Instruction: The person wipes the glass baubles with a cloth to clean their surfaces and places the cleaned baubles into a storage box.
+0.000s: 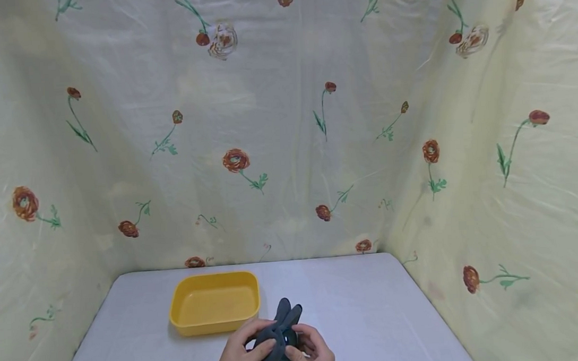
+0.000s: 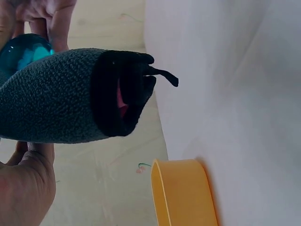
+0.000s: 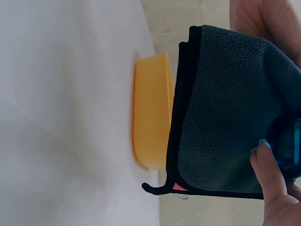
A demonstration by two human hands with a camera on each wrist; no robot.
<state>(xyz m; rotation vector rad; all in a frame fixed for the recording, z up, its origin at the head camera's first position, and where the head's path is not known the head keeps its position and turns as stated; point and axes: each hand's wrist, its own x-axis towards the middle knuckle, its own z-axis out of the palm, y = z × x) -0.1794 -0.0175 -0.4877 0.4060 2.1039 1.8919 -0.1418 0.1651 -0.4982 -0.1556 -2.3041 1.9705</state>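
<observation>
A dark grey towel (image 1: 277, 334) with black edging and a small black hanging loop is held up over the front of the table. In the head view two long folds stand up from its top like ears. My left hand (image 1: 242, 348) grips the towel from the left, thumb across its front. My right hand (image 1: 316, 349) holds a glossy dark teal ball (image 1: 291, 337) between thumb and fingers, against the towel's right side. In the right wrist view the towel (image 3: 225, 103) hangs wide, its lower edge showing a bit of pink; fingers (image 3: 269, 172) lie beside the ball.
A yellow rectangular tub (image 1: 215, 329) stands on the white-covered table (image 1: 370, 310), left of and beyond the hands. Pale curtains (image 1: 277, 122) with printed red flowers enclose the table at the back and both sides.
</observation>
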